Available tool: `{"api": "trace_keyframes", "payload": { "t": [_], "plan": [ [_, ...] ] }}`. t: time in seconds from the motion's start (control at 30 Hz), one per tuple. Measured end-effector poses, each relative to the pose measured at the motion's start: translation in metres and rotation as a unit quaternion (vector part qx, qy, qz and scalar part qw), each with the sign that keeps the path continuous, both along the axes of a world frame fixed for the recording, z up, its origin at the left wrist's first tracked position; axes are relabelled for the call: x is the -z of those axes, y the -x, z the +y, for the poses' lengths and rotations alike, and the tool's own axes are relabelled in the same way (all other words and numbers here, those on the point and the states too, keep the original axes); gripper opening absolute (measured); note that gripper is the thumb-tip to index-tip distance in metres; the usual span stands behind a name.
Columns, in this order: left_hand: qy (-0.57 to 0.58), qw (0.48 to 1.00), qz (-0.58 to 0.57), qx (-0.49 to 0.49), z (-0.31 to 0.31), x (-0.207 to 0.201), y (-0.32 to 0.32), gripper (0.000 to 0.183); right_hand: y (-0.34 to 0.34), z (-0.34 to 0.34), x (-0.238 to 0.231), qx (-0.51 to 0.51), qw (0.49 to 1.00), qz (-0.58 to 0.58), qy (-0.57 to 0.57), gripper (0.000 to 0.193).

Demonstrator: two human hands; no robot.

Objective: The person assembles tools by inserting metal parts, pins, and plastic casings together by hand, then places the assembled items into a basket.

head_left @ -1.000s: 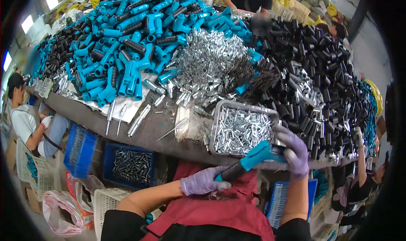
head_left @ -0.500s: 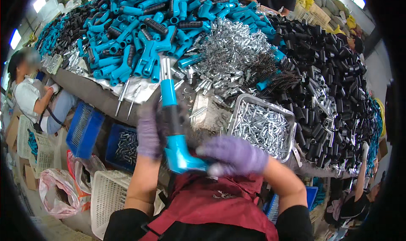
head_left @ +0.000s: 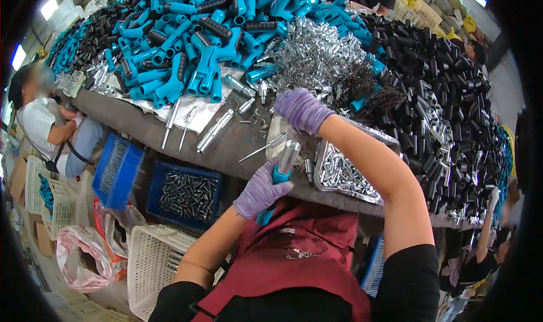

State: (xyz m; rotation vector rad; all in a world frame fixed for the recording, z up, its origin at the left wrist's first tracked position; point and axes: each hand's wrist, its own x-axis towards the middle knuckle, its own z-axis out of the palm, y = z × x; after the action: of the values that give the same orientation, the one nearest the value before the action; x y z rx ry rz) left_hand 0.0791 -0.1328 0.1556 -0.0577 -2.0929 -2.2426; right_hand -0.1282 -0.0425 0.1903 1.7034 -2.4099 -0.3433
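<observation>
In front of my apron, my left hand (head_left: pixel 263 189) is wrapped round a teal tool handle (head_left: pixel 281 175). A silver metal tube (head_left: pixel 290 154) sticks up out of the handle's end, tilted to the right. My right hand (head_left: pixel 300 110) reaches forward to the near edge of a heap of small silver metal parts (head_left: pixel 319 50). Its fingers are bunched and point down; anything between them is hidden. Both hands wear purple gloves. On the bench left of my right hand lie a thick silver rod (head_left: pixel 215 131) and a thin metal pin (head_left: pixel 262 148).
Teal handles (head_left: pixel 169 39) are piled at the back left, black tubes (head_left: pixel 430 96) at the right. A metal tray (head_left: pixel 318 180) of small silver pins stands under my right forearm. Below the bench are a blue bin (head_left: pixel 153 192) and a white crate (head_left: pixel 138 271). People sit nearby.
My left hand has drawn the handle back toward the right and my body, and the metal tube now points up. My right hand has left the handle and moved forward to the small-parts heap.
</observation>
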Motion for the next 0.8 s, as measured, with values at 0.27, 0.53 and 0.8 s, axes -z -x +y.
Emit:
{"api": "trace_keyframes", "payload": {
  "t": [0.27,0.53,0.8],
  "plan": [
    [-0.138,0.970,-0.140,0.144,0.004,0.004,0.001,0.046,-0.085,0.088,-0.084,0.150,0.700,-0.620,0.320,0.032],
    [0.030,0.987,-0.043,0.150,0.037,-0.001,0.008,0.044,-0.109,0.136,-0.106,0.082,0.851,-0.462,0.236,0.026],
    [0.173,0.978,0.000,0.112,0.053,-0.015,0.009,0.050,-0.115,0.155,-0.106,0.128,0.898,-0.388,0.166,0.030]
  ]
}}
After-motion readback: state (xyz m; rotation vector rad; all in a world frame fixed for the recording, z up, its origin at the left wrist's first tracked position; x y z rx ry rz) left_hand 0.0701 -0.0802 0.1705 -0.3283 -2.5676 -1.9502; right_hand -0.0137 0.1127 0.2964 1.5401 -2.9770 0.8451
